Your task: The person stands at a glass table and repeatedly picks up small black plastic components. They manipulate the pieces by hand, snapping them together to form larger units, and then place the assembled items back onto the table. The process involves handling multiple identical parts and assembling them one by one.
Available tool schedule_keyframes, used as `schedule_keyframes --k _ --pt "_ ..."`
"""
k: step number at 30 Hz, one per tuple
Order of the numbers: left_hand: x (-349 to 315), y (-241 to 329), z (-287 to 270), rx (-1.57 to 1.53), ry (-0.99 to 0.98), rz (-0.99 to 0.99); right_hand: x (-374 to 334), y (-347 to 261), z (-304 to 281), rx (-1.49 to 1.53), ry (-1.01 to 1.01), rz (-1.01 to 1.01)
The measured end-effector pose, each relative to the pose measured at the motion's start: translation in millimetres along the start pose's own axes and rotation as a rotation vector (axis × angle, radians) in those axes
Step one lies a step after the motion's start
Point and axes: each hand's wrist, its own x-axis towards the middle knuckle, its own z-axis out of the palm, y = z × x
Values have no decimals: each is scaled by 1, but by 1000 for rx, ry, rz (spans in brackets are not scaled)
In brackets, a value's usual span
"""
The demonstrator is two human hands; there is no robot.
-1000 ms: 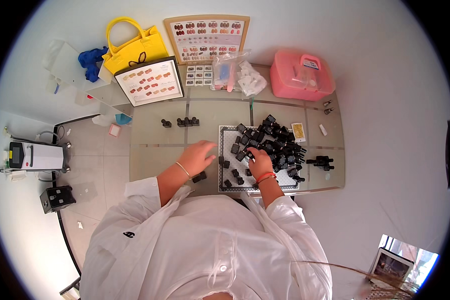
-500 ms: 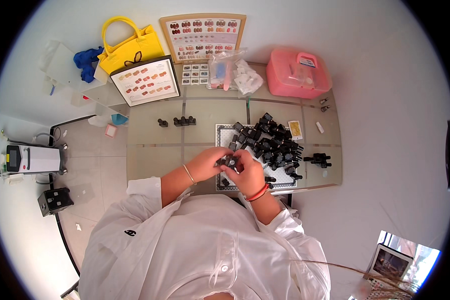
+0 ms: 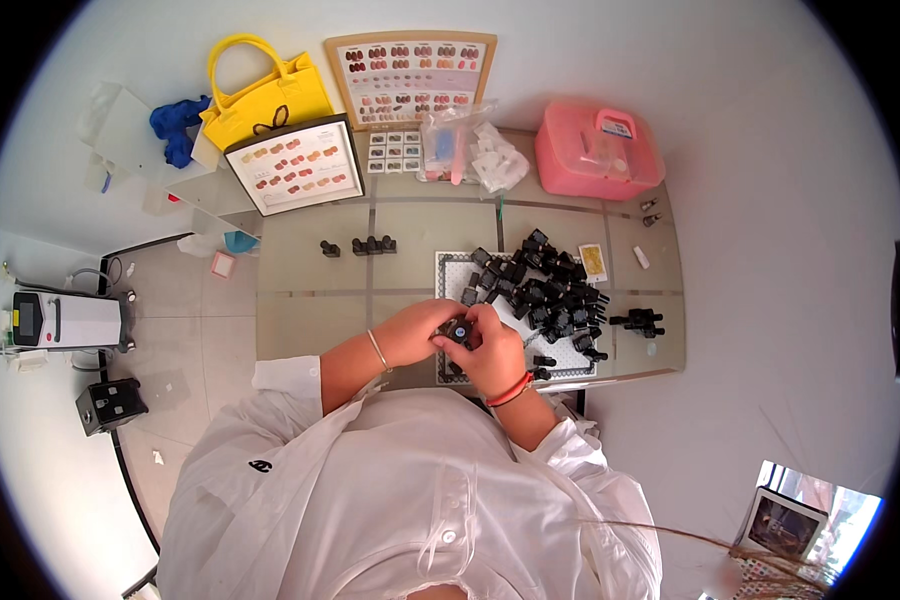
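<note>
Near the front edge of the table, my two hands meet around a small black nail polish bottle (image 3: 457,331). The fingers of my left hand (image 3: 417,330) close on it from the left. My right hand (image 3: 497,352) grips it from the other side, thumb and fingers bent around it. One end of the bottle, with a small round pale mark, faces up. Just beyond and to the right lies a heap of black nail polish bottles (image 3: 550,290), tumbled over a white mat with a patterned border (image 3: 453,262). My hands cover part of the mat.
Several black bottles stand in a row (image 3: 373,245) at the left; a small cluster (image 3: 638,321) lies at the right. Along the back are a pink case (image 3: 595,165), plastic packets (image 3: 495,165), colour charts (image 3: 295,165) and a yellow bag (image 3: 265,100). A yellow card (image 3: 593,263) lies beside the heap.
Between my fingers the bottle has turned, so its round-marked end shows more plainly. My hands stay close together at nearly the same spot. The heap looks unchanged.
</note>
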Motion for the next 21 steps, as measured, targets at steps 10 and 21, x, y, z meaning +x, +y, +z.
schedule_keyframes --k 10,21 --pt "-11 -25 -18 208 19 -50 4 34 2 -7 -128 132" --pt "-78 -108 -64 852 -114 -746 -12 188 25 -234 -374 350"
